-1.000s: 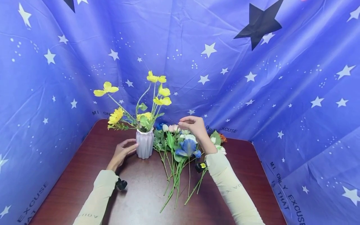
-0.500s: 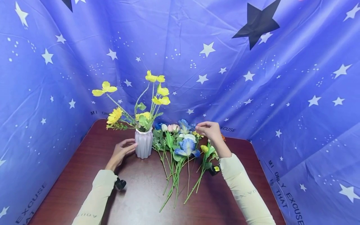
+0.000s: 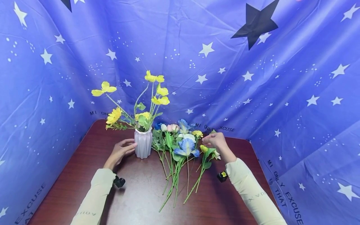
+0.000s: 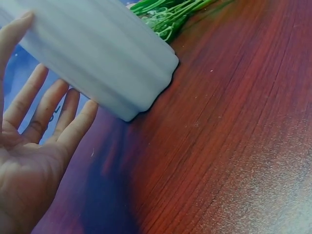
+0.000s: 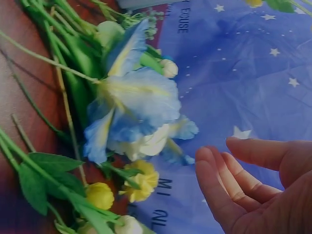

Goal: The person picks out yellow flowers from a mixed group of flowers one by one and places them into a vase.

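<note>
A pale lilac fluted vase (image 3: 143,144) stands upright on the table, with several yellow flowers (image 3: 157,90) spreading out of its mouth. My left hand (image 3: 122,152) touches the vase's left side with fingers extended; the left wrist view shows the thumb and fingertips (image 4: 88,106) at its wall. To the right of the vase lie loose artificial flowers, among them blue irises (image 3: 187,147) and yellow blooms (image 3: 197,133). My right hand (image 3: 217,143) hovers by the right end of this pile, fingers loosely bent and holding nothing. The right wrist view shows a blue iris (image 5: 141,95) beyond its fingertips.
Green stems (image 3: 174,184) point toward the near side of the reddish-brown table (image 3: 135,197). A smaller bunch with a yellow bud (image 3: 204,148) lies at the right. A blue star-patterned curtain (image 3: 174,40) surrounds the table behind and at both sides.
My right hand has moved right and toward me from above the pile, uncovering the rear blue iris and yellow blooms. The left hand stays at the vase.
</note>
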The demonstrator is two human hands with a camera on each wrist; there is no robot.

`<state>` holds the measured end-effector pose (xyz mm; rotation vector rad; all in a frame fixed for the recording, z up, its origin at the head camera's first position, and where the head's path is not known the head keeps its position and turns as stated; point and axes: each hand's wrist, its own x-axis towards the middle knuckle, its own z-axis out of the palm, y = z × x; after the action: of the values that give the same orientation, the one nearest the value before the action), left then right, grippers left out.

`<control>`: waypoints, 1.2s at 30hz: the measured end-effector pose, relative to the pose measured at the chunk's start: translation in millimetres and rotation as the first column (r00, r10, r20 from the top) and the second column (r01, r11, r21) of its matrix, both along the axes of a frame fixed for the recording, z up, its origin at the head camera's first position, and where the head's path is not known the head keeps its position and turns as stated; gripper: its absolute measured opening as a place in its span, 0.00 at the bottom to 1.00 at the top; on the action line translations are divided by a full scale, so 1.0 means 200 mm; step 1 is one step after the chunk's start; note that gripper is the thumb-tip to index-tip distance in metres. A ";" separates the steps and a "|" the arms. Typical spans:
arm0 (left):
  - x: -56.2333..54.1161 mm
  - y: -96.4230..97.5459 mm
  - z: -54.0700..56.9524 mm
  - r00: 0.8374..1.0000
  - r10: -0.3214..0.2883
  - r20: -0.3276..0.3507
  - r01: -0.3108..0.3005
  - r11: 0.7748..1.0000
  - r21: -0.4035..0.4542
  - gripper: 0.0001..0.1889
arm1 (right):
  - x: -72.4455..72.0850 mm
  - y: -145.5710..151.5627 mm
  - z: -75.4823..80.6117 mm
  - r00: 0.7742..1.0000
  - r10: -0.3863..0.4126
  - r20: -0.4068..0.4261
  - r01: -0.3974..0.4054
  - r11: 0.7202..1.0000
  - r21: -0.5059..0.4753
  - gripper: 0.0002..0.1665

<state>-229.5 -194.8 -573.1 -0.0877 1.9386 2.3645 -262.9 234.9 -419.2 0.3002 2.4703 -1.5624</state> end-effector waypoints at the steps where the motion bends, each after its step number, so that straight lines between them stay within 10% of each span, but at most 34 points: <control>1: 0.00 0.00 0.00 1.000 -0.002 0.002 0.002 1.000 0.001 0.23 | 0.00 0.00 -0.01 1.000 -0.001 0.012 0.001 1.000 0.003 0.10; 36: -0.01 -0.01 0.00 0.999 -0.002 0.044 0.003 0.999 -0.040 0.31 | 0.05 -0.07 -0.33 0.958 0.017 0.287 -0.016 1.000 -0.005 0.11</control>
<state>-231.1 -196.0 -573.6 -0.1392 1.9648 2.3024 -252.1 221.2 -485.0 0.4691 2.2410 -1.4025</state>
